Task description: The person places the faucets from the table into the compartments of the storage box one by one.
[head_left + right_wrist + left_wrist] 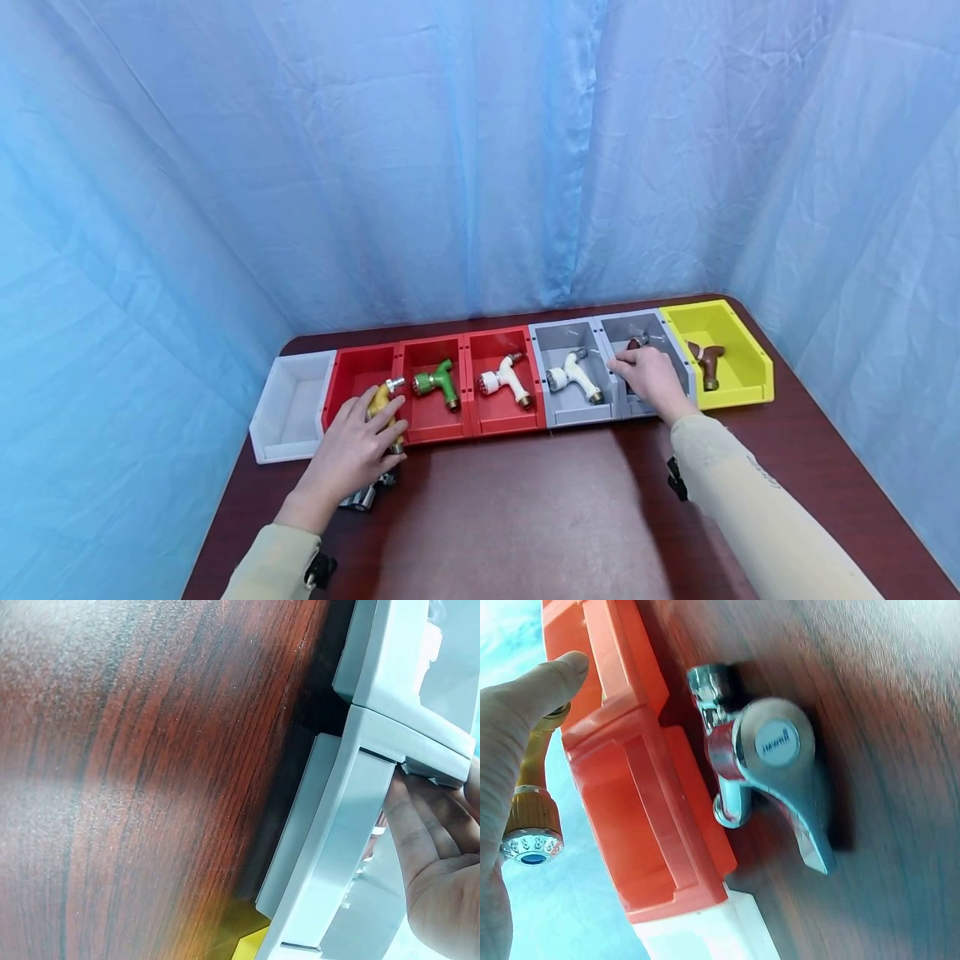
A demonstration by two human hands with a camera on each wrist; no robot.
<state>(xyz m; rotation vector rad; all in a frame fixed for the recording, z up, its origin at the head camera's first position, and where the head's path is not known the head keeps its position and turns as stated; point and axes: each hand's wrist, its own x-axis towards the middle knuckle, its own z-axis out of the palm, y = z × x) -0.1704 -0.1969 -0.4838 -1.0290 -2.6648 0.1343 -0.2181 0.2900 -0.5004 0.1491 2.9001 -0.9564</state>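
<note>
My left hand (363, 442) holds a yellow tap (534, 780) over the front of the leftmost red bin (348, 362). On the table under that hand lies a chrome lever tap (772, 750), close to the bin front. My right hand (648, 375) reaches into the right grey bin (352, 817), its fingers gripping the side wall shared with the left grey bin (555, 333). A dark red-brown tap (637, 342) lies in the right grey bin, partly hidden by the hand.
Further bins hold a green tap (442, 383), two white taps (510, 379) and a brown tap (708, 362) in the yellow bin (738, 367). A white bin (288, 408) ends the row at left. Blue curtains (480, 167) hang behind the table (517, 517).
</note>
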